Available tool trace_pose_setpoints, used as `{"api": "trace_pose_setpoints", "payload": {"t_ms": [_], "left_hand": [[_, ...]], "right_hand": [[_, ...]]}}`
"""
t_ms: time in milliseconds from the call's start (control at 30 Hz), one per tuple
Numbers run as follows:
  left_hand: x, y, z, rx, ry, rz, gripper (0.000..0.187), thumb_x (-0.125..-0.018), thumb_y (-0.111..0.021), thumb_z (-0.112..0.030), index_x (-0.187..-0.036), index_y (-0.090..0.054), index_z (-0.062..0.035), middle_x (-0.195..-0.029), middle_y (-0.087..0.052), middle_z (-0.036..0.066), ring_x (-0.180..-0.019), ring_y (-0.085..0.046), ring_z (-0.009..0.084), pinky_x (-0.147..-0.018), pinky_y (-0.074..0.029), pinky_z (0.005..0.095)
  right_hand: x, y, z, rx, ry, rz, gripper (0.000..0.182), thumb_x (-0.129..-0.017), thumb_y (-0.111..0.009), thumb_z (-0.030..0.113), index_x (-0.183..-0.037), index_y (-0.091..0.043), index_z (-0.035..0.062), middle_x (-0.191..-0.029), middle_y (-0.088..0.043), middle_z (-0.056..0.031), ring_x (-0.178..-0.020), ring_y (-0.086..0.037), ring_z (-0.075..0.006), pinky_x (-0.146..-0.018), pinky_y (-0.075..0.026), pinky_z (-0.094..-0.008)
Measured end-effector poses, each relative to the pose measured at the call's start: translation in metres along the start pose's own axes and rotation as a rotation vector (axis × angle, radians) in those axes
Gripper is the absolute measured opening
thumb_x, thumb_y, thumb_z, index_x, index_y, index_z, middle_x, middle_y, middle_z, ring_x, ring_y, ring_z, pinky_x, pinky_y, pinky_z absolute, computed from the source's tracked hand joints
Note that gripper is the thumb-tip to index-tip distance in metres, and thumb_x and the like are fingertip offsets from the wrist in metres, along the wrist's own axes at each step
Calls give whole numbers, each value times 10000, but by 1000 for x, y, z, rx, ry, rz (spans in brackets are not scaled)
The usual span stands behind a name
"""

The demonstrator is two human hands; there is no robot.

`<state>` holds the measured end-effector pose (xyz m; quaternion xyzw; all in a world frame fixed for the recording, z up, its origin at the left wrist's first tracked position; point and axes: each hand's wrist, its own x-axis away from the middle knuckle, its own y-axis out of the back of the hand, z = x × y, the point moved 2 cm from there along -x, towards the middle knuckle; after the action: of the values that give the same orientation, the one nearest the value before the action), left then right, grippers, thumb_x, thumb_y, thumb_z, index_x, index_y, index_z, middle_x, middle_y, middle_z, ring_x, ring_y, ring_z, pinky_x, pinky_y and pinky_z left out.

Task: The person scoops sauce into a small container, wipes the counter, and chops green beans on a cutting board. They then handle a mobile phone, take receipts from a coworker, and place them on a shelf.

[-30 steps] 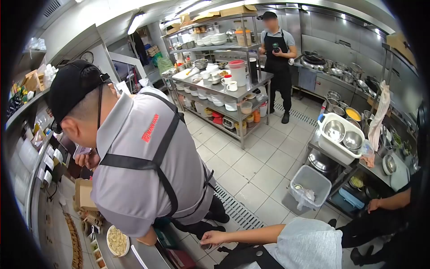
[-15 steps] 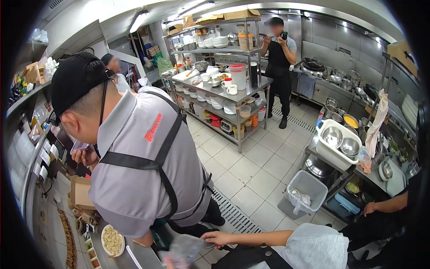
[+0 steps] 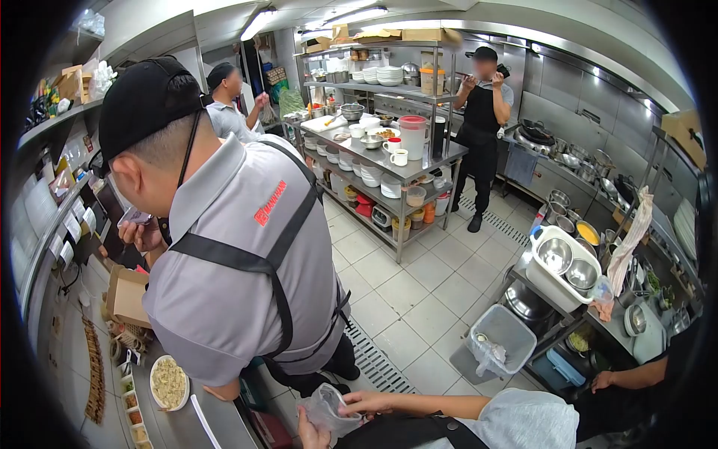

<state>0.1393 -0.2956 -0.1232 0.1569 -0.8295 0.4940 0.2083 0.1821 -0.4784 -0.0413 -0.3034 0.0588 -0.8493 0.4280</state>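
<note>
At the bottom edge, my left hand [image 3: 313,432] is wrapped round a clear plastic bag [image 3: 326,406], holding it with its mouth turned up. My right hand [image 3: 363,404] reaches across from the right, its fingers bent and pinching at the bag's edge; the fingertips are partly hidden. Left of my hands, an oval white dish of pale food [image 3: 170,382] rests on the steel counter [image 3: 187,430]. Against that counter's edge leans a co-worker [image 3: 232,224] in a grey shirt and black apron straps, a phone [image 3: 134,217] in hand.
A grey bin [image 3: 501,337] with a liner stands on the tiled floor. The steel shelf unit [image 3: 404,168] bears bowls, mugs and tubs. A white basin [image 3: 535,273] holds metal bowls. Other people stand behind the shelving, near the stoves, and at the right edge, where an arm [image 3: 632,376] shows.
My left hand has come up into view with the bag, which was blurred before. My right hand has met the bag's edge. The view has shifted slightly.
</note>
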Motion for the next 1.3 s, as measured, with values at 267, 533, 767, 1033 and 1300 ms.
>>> {"api": "trace_pose_setpoints", "payload": {"t_ms": [267,533,767,1033,1300], "left_hand": [[29,-23,5,-129,131,-255,389,-884,-435,-303,-1142,-466,-14,-1103,-511,126,-998,-499,255,-833,-420,344],[89,-6,-51,-622,-473,-355,460,-880,-504,-299,-1232,-374,-33,-1207,-449,109,-1078,-451,227,-868,-384,348],[56,-11,-9,-511,-15,-52,292,-874,-522,-191,-1093,-491,0,-1002,-570,115,-891,-571,213,-765,-472,323],[79,-44,-18,-364,-192,213,387,-791,-482,-45,-1170,-404,-32,-1074,-502,118,-942,-531,236,-822,-437,339],[6,26,-25,-1381,-398,203,215,-753,-530,-63,-947,-604,-9,-870,-554,116,-846,-541,237,-743,-444,358]], "right_hand": [[-22,5,-11,87,100,19,219,-806,-592,306,-930,-588,126,-649,-488,58,-502,-442,-28,-415,-295,-171],[-33,7,-10,258,120,-46,187,-811,-615,260,-870,-612,83,-655,-491,65,-549,-400,-17,-469,-303,-191],[-36,-18,-6,324,307,-64,200,-798,-610,237,-872,-613,52,-735,-577,20,-577,-511,-54,-524,-427,-207],[-22,12,-4,820,419,-659,275,-680,-620,330,-776,-615,72,-666,-573,-124,-667,-583,-267,-635,-463,-353],[-8,11,-16,750,396,-734,239,-697,-625,307,-775,-634,81,-766,-597,-107,-741,-580,-282,-671,-455,-351]]}}
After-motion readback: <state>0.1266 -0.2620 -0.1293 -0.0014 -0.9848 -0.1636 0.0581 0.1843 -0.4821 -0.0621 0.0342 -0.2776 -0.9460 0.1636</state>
